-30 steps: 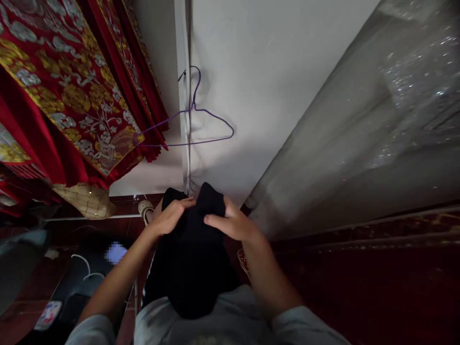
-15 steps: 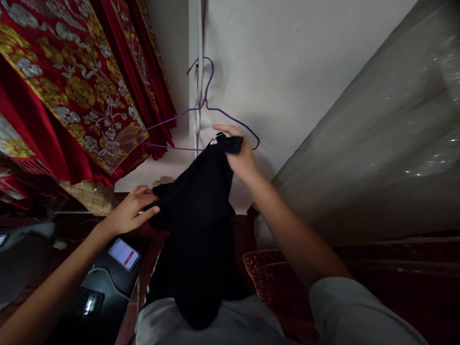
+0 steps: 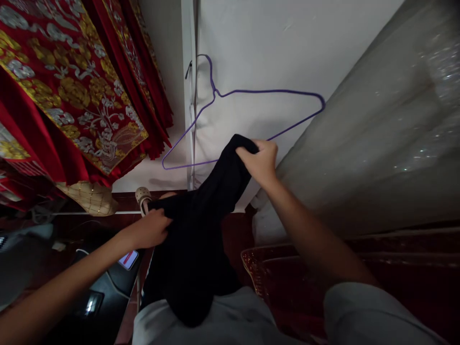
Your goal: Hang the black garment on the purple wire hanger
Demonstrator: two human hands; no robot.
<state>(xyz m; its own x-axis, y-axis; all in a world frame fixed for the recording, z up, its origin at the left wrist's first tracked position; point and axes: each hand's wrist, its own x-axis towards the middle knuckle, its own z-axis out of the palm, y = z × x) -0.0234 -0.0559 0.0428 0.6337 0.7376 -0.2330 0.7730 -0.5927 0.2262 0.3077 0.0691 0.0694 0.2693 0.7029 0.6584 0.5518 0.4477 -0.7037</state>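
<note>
A black garment (image 3: pixel 201 239) hangs in front of my chest. My right hand (image 3: pixel 260 163) is closed on its upper edge and holds that edge up against the lower wire of a purple wire hanger (image 3: pixel 251 92). The hanger hangs tilted from a hook on the white wall. Lower left, my left hand (image 3: pixel 151 229) grips the garment's other edge.
Red cloth with gold and silver flowers (image 3: pixel 72 86) hangs at the left. A grey shiny curtain (image 3: pixel 377 143) fills the right. A lit phone (image 3: pixel 128 259) lies on a dark surface below my left arm. A reddish woven basket (image 3: pixel 258 268) stands at the lower right.
The hanger has swung round to the right and now spreads wide. My right hand with the garment's edge moved right to its lower wire. My left hand closed on the cloth.
</note>
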